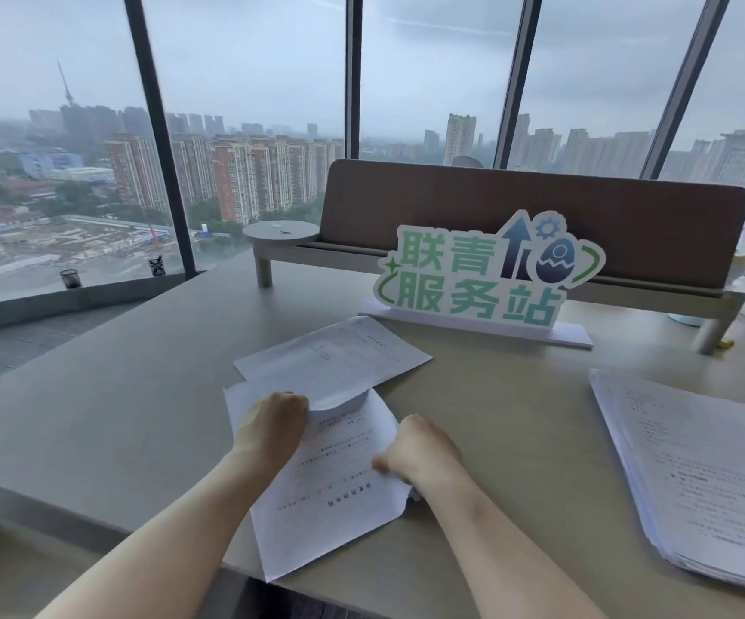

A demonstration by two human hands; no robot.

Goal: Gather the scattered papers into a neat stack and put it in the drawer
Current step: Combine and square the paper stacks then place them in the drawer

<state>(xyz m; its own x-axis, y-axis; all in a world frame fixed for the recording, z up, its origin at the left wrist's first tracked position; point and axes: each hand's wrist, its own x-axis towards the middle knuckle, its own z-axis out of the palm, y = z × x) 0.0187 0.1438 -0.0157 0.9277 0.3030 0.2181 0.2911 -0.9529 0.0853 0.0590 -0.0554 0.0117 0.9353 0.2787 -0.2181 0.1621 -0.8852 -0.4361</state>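
Two white printed sheets lie on the beige desk point(93, 408) in front of me. The near sheet point(330, 502) hangs a little over the desk's front edge. The far sheet point(335, 359) overlaps its top, and its near edge is curled up. My left hand point(272, 422) pinches that curled edge. My right hand point(420, 453) grips the right edge of the near sheet, fingers closed on it. A thick stack of papers point(697, 480) lies at the right of the desk. No drawer is in view.
A standing sign point(482, 274) with green characters stands behind the sheets on a white base. A brown desk divider point(540, 203) with a round shelf point(281, 234) runs along the back. Pens lie at the far right edge. Pen cups stand on the window ledge at left.
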